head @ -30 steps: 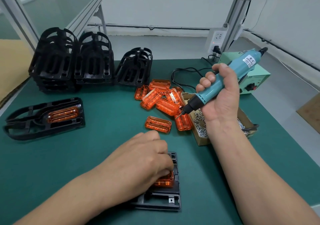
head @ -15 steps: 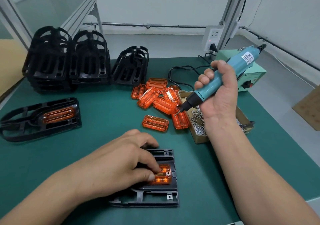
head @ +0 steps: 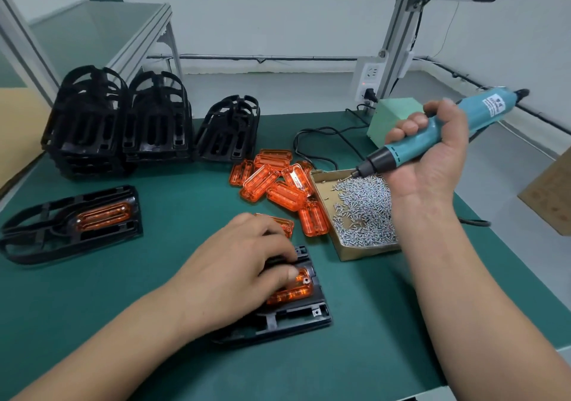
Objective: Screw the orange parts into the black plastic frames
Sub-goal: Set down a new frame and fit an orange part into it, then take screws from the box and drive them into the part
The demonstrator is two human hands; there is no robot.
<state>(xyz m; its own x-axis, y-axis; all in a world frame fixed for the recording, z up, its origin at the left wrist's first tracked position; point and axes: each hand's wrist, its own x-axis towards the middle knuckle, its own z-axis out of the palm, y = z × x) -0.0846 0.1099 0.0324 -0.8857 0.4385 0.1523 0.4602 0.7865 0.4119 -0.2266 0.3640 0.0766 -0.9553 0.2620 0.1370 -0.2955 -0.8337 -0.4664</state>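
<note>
We see the left hand [head: 234, 264] lying palm down on a black frame [head: 296, 317], which sits flat on the table [head: 160, 277] just left of the box [head: 361, 252] and nearer to us. Its bent fingers and thumb hold the orange part [head: 293, 292] seated in that frame; the part's end nearest the box, with a small hole, shows past the thumb. The right hand [head: 432, 159] is raised over the far right of the box, wrapped tight round the teal driver [head: 438, 128]. The driver slants down towards the box's far edge, with its bit just above the screws [head: 364, 212] heaped inside; we cannot tell whether it touches them. Loose parts [head: 272, 184] are piled against the left side of the box. Well left of the box lies a second frame [head: 71, 230] with an orange part fitted. Beyond it, far left of the box, stand stacks [head: 117, 128] of black frames. A green unit [head: 392, 116] sits behind the box
</note>
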